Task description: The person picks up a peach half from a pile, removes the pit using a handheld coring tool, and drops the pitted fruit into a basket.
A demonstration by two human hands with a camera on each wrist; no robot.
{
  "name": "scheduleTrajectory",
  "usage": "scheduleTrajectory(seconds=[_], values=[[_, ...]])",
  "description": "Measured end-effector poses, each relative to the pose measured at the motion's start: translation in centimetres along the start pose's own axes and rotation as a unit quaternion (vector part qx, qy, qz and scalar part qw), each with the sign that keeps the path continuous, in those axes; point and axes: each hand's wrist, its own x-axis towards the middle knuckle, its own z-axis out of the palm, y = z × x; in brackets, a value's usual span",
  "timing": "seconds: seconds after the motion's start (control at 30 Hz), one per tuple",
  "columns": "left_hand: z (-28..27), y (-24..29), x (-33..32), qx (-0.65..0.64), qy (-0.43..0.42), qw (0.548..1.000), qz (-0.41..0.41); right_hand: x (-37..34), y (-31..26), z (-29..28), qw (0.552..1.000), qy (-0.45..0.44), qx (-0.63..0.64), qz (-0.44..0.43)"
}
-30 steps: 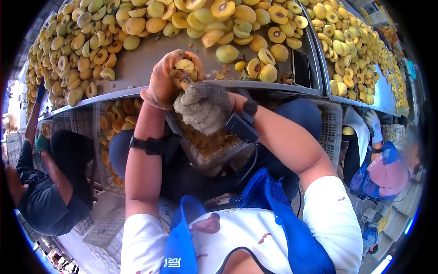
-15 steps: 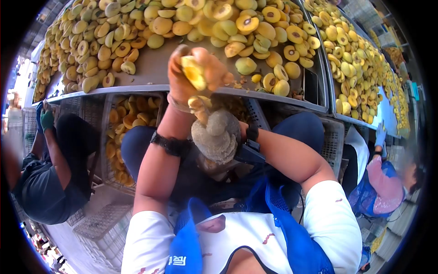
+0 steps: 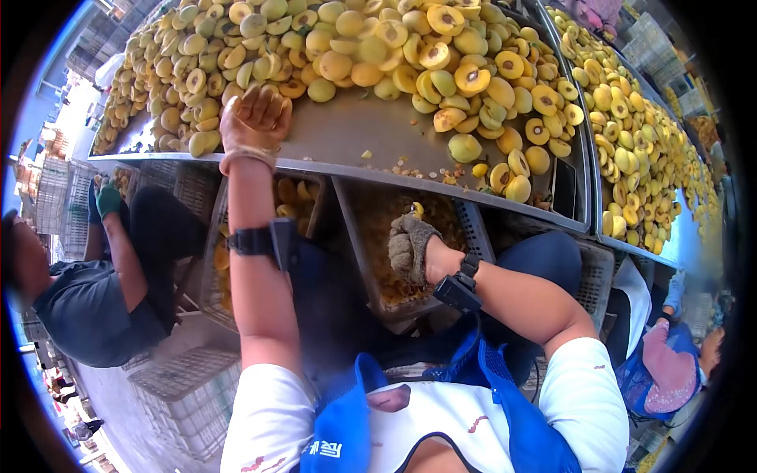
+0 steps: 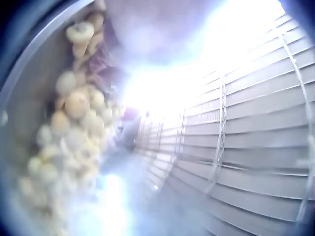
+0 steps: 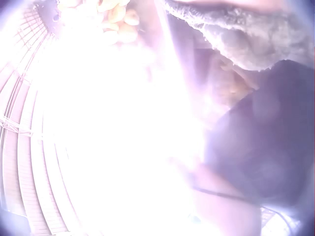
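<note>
My left hand (image 3: 256,122), in a thin orange-tinted glove, is over the metal worktop's near edge, beside the heap of yellow peaches (image 3: 335,65). Its fingers look curled, and I cannot tell whether they hold anything. My right hand (image 3: 410,248), in a grey knitted glove, is lower, above a crate of yellow fruit pieces (image 3: 371,213). It grips a small hand tool (image 3: 416,209), whose tip shows metal and yellow beyond the fist; the rest is hidden in the glove. The right wrist view is mostly washed out by glare.
Several cut peach halves (image 3: 505,177) and scraps lie on the metal worktop (image 3: 355,130). A second crate (image 3: 217,272) of fruit stands below, left of the middle one. Another heap (image 3: 631,150) fills the right-hand worktop. People (image 3: 98,292) sit at either side.
The hands have moved apart. My left hand, which held a cut peach half, has gone left and up to the heap; that half is no longer seen there. The right moved right, keeping the tool.
</note>
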Motion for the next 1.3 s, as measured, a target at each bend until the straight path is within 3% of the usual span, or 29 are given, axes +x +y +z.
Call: scheduleTrajectory(seconds=[0.03,0.07,0.1,0.17,0.2,0.27,0.43,0.5,0.53,0.63,0.67,0.7,0.77,0.8,0.87,0.9,0.93,0.97,1.0,1.03,1.1,1.13,1.17,1.2,1.23,1.27,1.3], values=[[-0.7,1.1,1.1,0.151,0.176,0.973,-0.016,-0.2,-0.2,0.2,1.0,0.005,0.03,0.005],[-4.6,3.2,4.7,0.425,0.199,0.882,0.041,-0.4,-0.4,0.4,0.998,0.011,0.06,0.01],[-8.7,4.9,8.1,0.66,0.205,0.716,0.096,-0.3,-0.8,0.5,0.998,0.009,0.059,0.007],[-10.7,5.7,7.5,0.829,0.268,0.458,0.179,0.0,-1.6,0.7,0.997,-0.003,0.079,0.004],[-12.9,5.9,7.9,0.828,0.266,0.459,0.181,0.0,-1.7,0.7,0.997,-0.004,0.08,0.0],[-16.1,5.6,8.6,0.923,0.185,0.317,0.111,-0.1,-1.5,0.3,0.999,-0.026,0.041,-0.009],[-13.8,5.9,9.0,0.931,0.11,0.346,0.041,-0.5,-1.0,0.7,0.999,-0.039,0.019,-0.007],[-14.5,5.2,10.2,0.917,0.043,0.396,0.013,-0.8,-1.1,1.1,0.997,-0.055,0.04,0.038],[-11.7,4.3,9.0,0.921,0.047,0.385,-0.022,-0.8,-1.1,1.0,0.997,-0.055,0.043,0.036],[-9.8,2.2,8.3,0.91,0.03,0.408,-0.064,-1.2,-1.2,0.9,0.997,-0.077,0.023,-0.005],[-9.4,1.7,8.2,0.907,0.041,0.415,-0.051,-1.7,-1.2,1.6,0.998,-0.039,-0.012,-0.044],[-9.0,1.4,7.9,0.893,0.05,0.445,-0.045,-2.1,-1.3,1.9,0.996,-0.002,-0.045,-0.083],[-8.1,0.5,7.0,0.665,0.045,0.74,-0.087,-2.4,-1.5,1.7,0.997,-0.039,-0.026,-0.068],[-7.3,-0.2,6.0,0.533,0.042,0.839,-0.097,-3.0,-1.4,2.5,0.995,-0.008,-0.067,-0.077],[-1.6,-1.6,0.7,0.475,-0.038,0.871,-0.119,-3.8,-1.7,2.8,0.977,0.032,-0.175,-0.114],[0.1,-3.1,-1.7,0.438,-0.08,0.887,-0.118,-3.1,-1.6,2.6,0.978,0.029,-0.166,-0.12],[0.2,-5.0,-3.0,0.385,-0.112,0.907,-0.127,-1.7,-1.2,2.3,0.925,0.032,-0.274,-0.261],[0.4,-7.0,-4.6,0.325,-0.139,0.926,-0.136,-1.1,-1.1,2.0,0.84,0.04,-0.373,-0.393],[0.9,-8.7,-6.5,0.286,-0.171,0.931,-0.145,-3.0,-1.4,2.6,0.796,0.044,-0.424,-0.43],[1.7,-10.0,-7.9,0.244,-0.203,0.935,-0.156,-2.7,-1.6,2.3,0.797,0.053,-0.416,-0.435],[3.9,-11.7,-10.0,0.178,-0.218,0.944,-0.171,-1.6,-2.1,1.3,0.532,0.142,-0.595,-0.586],[4.3,-12.2,-10.7,0.111,-0.223,0.953,-0.171,-5.2,-3.0,3.0,0.645,0.132,-0.597,-0.459],[3.7,-13.1,-10.0,0.31,-0.307,0.899,-0.021,-4.4,-3.7,2.1,0.645,0.134,-0.6,-0.455],[2.9,-13.4,-10.1,0.339,-0.274,0.9,-0.026,-2.9,-4.4,0.7,0.37,0.171,-0.713,-0.57],[3.8,-13.4,-11.0,0.369,-0.241,0.897,-0.03,-1.9,-4.7,0.0,0.058,0.187,-0.752,-0.63],[4.1,-13.6,-11.5,0.371,-0.237,0.897,-0.031,-1.6,-4.6,0.6,0.179,0.173,-0.807,-0.536],[4.3,-13.8,-12.0,0.336,-0.237,0.911,-0.044,-1.5,-4.7,0.8,0.181,0.172,-0.807,-0.535]])
